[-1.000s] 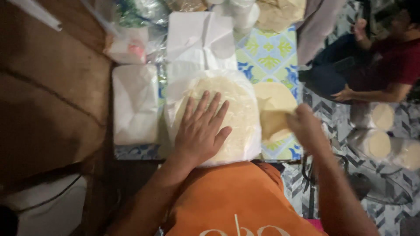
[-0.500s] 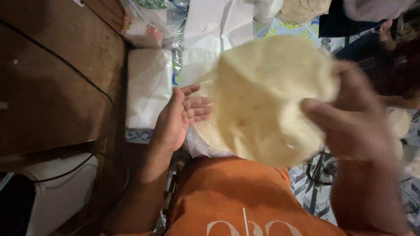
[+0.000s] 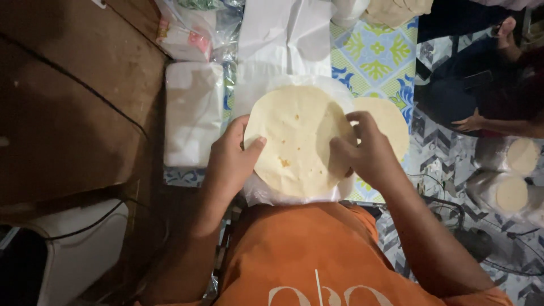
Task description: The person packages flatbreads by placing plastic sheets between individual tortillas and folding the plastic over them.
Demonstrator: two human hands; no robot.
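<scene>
The flatbread [image 3: 297, 139] lies flat between the two hands, on a white plastic sheet [image 3: 266, 192] that peeks out under its near edge, and it looks thin, light and limp: a soft round that would likely droop or fold if lifted by one point, and could tear at the small browned spots, so the rim on two opposite sides seems the safest place to hold it. The left hand [image 3: 229, 161] sits at its left edge, half open, thumb laid on top of the bread and the fingers curled down beside the rim; whether they tuck under it I cannot tell. The right hand [image 3: 365, 153] rests on the right edge, fingers bent and loosely spread, fingertips pressing on the top face, gripping nothing firmly. Just beyond the right hand a second flatbread [image 3: 391, 122] shows from under the first. Left of the left hand lies a white folded stack [image 3: 192, 110], and further off, past both hands, a white bag [image 3: 286, 37] lies on the patterned worktop [image 3: 374, 56].
</scene>
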